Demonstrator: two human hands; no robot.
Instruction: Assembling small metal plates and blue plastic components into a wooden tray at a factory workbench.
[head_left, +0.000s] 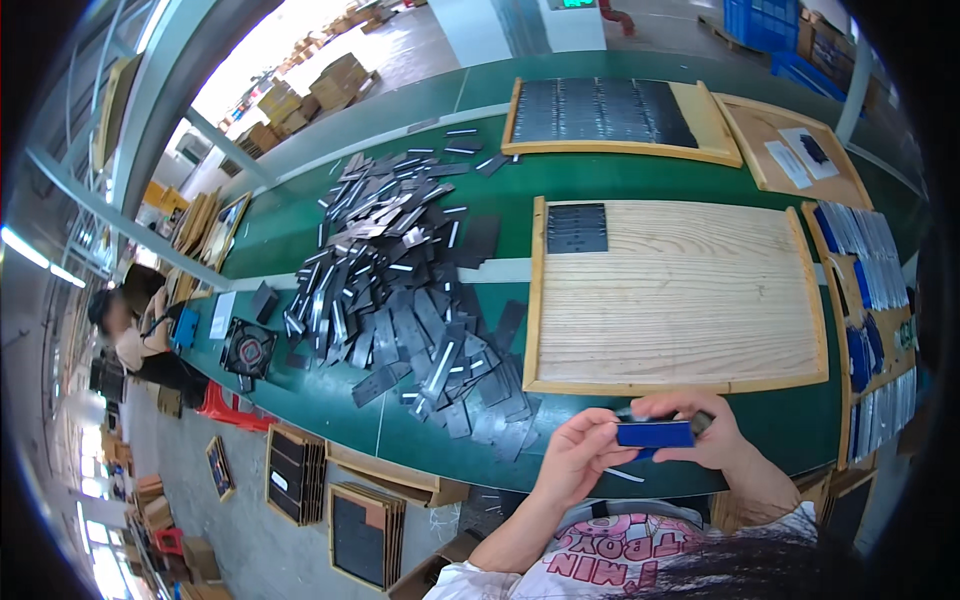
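Close to my body, over the table's front edge, both hands hold a small flat blue piece [655, 434]. My left hand [578, 452] pinches its left end between thumb and fingers. Around the right end, my right hand [700, 428] is closed, with something dark also showing between its fingers. What lies behind the blue face is mostly hidden. Just beyond my hands is a wood-framed board [680, 300] with a short row of dark strips [577, 228] in its far left corner. A thin white strip [625, 475] lies below the blue piece.
A big heap of dark flat strips [400, 270] spreads over the green table [285, 215] on the left, near a small black fan [248, 350]. A filled wooden tray [630, 148] lies at the back. Silver-and-blue packed pieces [865, 260] fill a tray at right. A person [140, 330] sits far left.
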